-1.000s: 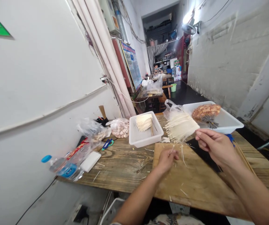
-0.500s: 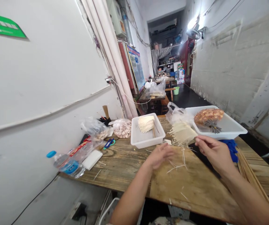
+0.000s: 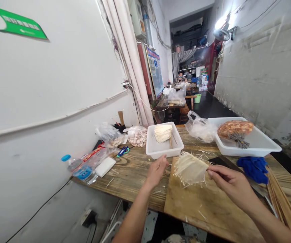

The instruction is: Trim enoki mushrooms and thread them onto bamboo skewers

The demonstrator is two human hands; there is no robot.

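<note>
Pale, thin-stemmed mushrooms (image 3: 190, 169) spread fanwise over the board (image 3: 183, 202).

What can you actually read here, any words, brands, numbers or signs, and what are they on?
Nothing reads clearly enough to quote.
Green wall sign: white characters, too blurred.
Bottle's blue label: pale marking, too small.
Wall poster: heading and print, too blurred.
Boxes at the back: printed marks, too small.

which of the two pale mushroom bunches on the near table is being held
The nearer bunch, pinched at its right end by the right hand; the other bunch lies in the smaller white tray, untouched.
</note>
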